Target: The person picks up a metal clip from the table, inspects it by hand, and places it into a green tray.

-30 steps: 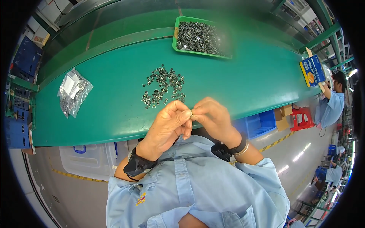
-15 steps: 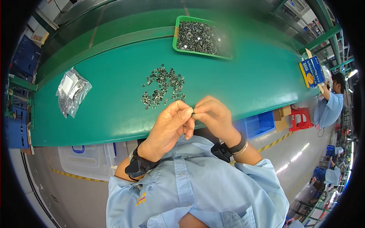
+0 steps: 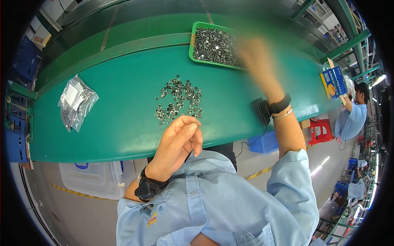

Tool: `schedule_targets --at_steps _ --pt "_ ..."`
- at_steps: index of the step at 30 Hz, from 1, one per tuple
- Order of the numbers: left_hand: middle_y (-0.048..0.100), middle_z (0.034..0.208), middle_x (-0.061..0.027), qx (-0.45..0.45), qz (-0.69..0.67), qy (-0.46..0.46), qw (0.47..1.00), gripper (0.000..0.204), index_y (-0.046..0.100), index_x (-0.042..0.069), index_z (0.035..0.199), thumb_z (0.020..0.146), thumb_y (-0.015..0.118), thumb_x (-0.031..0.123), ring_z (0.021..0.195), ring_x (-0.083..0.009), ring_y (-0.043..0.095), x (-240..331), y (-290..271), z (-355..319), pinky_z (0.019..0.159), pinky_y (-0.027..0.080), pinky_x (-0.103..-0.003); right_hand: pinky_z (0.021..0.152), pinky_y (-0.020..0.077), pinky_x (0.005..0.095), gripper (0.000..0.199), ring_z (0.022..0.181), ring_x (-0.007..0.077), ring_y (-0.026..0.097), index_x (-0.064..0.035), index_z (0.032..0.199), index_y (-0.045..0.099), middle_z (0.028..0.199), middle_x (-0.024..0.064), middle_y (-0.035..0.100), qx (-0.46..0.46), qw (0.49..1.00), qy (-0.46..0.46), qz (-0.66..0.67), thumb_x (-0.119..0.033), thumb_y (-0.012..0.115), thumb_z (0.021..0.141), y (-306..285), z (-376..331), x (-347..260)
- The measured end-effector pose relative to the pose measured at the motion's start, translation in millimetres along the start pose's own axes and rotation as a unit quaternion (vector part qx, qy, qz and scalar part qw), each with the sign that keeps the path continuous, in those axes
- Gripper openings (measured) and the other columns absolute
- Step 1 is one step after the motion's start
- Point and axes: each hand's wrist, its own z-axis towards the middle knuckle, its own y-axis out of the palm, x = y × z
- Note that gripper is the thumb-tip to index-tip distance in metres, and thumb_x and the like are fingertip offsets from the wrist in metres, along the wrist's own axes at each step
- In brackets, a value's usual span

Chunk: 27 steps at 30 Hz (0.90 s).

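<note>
My left hand (image 3: 179, 141) hovers at the table's near edge with its fingers curled and the thumb against the index finger. Whatever they hold, if anything, is hidden. Just beyond it lies a loose heap of small, square, shiny metal parts (image 3: 179, 95) on the green tabletop. Smeared by motion, my right hand (image 3: 256, 53) is stretched far forward at the right end of a green plastic tray (image 3: 191, 51). Many similar small metal parts (image 3: 215, 45) fill that tray. The right fingers cannot be made out.
A clear plastic bag (image 3: 77, 104) of small parts lies on the left of the table. At the far right stands a blue and yellow box (image 3: 334, 82), near a person in light blue (image 3: 353, 119). A blue bin (image 3: 262, 143) and a red stool (image 3: 321, 132) stand below the table.
My right hand has left the left one and swept forward and right to the tray. The left hand has stayed near its place, its fingers still curled.
</note>
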Motion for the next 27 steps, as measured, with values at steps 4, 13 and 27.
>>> schedule_targets --at_steps 4,13,27 --pt "0.056 0.07 -0.0086 -0.007 -0.023 -0.011 1.0 0.014 0.05 0.004 0.101 0.096 0.046 0.016 0.053 -0.0155 0.052 0 -7 2 0.049 0.043 -0.03 0.072 0.0492 0.0313 0.015 0.081 0.0231 0.059 -0.0065 0.092 0.061 0.089 0.0068 0.057 -0.125 0.987 -0.052 0.091 -0.003 0.063 0.078 19 -12 -27" --pt "0.057 0.074 -0.008 -0.048 -0.054 -0.036 0.997 0.014 0.05 0.004 0.1 0.096 0.048 0.017 0.058 -0.0152 0.053 3 -11 4 0.053 0.044 -0.028 0.077 0.0464 0.0344 0.012 0.086 0.0264 0.057 -0.0042 0.091 0.062 0.088 0.0087 0.058 -0.368 0.923 -0.069 0.087 -0.008 0.062 0.08 26 -22 -55" --pt "0.054 0.07 -0.0089 0.001 -0.001 -0.008 1.0 0.014 0.05 0.003 0.102 0.096 0.046 0.016 0.053 -0.0146 0.05 -1 1 8 0.05 0.043 -0.029 0.075 0.0484 0.0329 0.012 0.085 0.0244 0.06 -0.0024 0.093 0.061 0.093 0.01 0.06 -0.254 0.95 0.045 0.176 -0.007 0.06 0.082 4 -45 -52"
